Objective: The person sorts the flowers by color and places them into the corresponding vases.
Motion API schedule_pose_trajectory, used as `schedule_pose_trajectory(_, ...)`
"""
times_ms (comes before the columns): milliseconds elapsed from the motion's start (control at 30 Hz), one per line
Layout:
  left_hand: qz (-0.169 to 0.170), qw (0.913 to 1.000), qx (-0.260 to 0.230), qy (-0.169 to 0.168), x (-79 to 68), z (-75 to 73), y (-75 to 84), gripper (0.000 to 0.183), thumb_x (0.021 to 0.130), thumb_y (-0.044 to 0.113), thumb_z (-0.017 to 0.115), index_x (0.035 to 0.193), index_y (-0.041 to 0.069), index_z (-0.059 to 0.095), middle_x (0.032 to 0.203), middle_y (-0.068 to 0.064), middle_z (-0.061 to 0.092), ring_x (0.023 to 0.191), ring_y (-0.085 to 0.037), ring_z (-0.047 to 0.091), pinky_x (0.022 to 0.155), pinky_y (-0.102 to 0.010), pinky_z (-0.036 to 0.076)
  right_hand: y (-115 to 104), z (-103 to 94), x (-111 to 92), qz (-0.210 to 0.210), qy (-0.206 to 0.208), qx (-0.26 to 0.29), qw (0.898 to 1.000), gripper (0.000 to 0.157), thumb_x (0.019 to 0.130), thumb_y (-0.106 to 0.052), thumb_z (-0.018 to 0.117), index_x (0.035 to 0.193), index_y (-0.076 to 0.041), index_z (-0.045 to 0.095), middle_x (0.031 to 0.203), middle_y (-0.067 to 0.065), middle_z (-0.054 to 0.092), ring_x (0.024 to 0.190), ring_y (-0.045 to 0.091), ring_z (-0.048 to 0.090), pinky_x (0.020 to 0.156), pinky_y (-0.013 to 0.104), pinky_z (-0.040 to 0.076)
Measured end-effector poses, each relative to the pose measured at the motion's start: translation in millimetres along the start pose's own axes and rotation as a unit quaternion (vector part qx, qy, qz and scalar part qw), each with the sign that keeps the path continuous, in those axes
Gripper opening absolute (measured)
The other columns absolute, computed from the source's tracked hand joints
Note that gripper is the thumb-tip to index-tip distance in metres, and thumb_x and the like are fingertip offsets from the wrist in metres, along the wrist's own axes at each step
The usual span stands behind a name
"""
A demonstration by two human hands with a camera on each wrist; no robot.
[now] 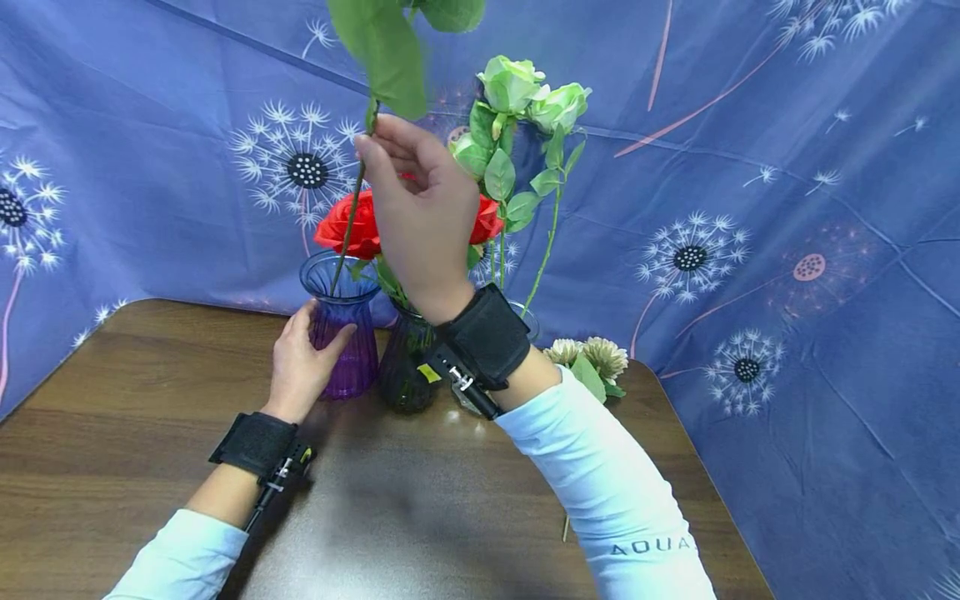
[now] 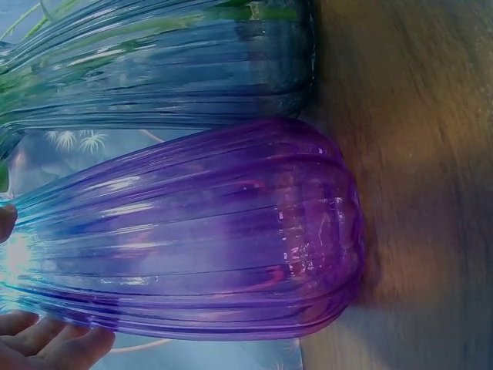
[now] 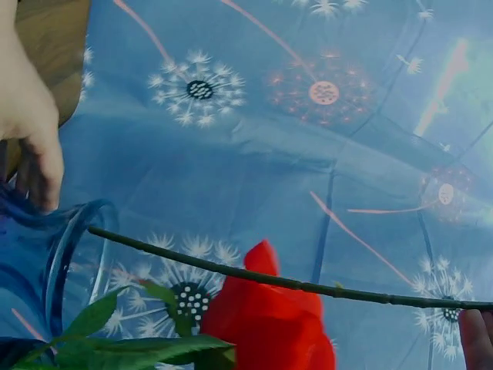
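A ribbed glass vase point(image 1: 347, 358), blue at its flared rim and purple below, stands on the table. My left hand point(image 1: 300, 362) holds it at the side, thumb and fingers spread around its upper part. Between thumb and fingertips my right hand point(image 1: 423, 208) pinches a thin green flower stem point(image 1: 351, 218) above the vase. Large green leaves point(image 1: 386, 58) top the stem; any bloom is out of frame. The stem slants down, and its lower end point(image 3: 96, 230) is at the vase's mouth. Part of the purple vase point(image 2: 200, 239) fills the left wrist view.
Close on the right stands a dark glass vase point(image 1: 407, 375) with red roses point(image 1: 352, 227). Pale green roses point(image 1: 512, 85) rise from a clear vase mostly behind my right arm. Cream flowers point(image 1: 603, 358) lie at the table's right. A blue dandelion-print cloth point(image 1: 750, 167) hangs behind.
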State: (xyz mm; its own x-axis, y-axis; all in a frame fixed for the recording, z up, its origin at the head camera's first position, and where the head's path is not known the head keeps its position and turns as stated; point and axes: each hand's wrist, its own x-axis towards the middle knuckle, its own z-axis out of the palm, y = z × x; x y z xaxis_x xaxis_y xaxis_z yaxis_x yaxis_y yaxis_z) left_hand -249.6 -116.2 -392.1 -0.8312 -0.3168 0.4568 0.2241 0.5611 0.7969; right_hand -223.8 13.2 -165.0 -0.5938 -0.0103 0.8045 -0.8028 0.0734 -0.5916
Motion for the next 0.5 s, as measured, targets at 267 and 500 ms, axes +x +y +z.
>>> schedule_pose_trajectory(267,-0.006,1.0,0.0,-0.007,0.0,-0.2,-0.4,0.067,0.084,0.028,0.069,0.136,-0.005,0.041,0.133,-0.029,0.049,0.122,-0.044,0.048,0.1,-0.054,0.041,10,10.0,-12,0.008,-0.013,-0.055,0.998,0.024,0.087,-0.008,0.064,0.108,0.004,0.066,0.098,0.015,0.071,0.087,0.016,0.067,0.076,0.014,0.052)
schedule_pose_trajectory(500,0.017,0.9998,-0.007,0.007,0.3,0.4,-1.8,0.066,0.083,0.025,0.071,0.133,-0.008,0.042,0.13,-0.031,0.05,0.12,-0.045,0.049,0.098,-0.055,0.042,21,16.3,-24,0.02,-0.037,-0.092,0.995,0.023,0.088,-0.011,0.064,0.107,0.002,0.066,0.099,0.012,0.07,0.089,0.014,0.067,0.076,0.01,0.051)
